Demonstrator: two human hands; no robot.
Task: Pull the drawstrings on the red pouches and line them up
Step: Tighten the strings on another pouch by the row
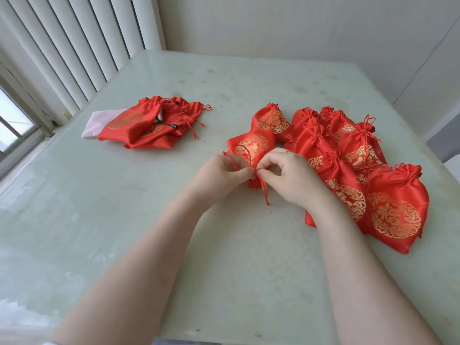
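Observation:
A red pouch with gold print lies at the table's middle, its gathered mouth toward me. My left hand pinches one red drawstring at the pouch's left side. My right hand pinches the other drawstring, whose end hangs down between the hands. To the right, several closed red pouches overlap in a row. A second pile of red pouches with open mouths lies at the far left.
A pink cloth sticks out from under the left pile. The pale green table ends at a wall behind and white vertical blinds on the left. A window is at the far left.

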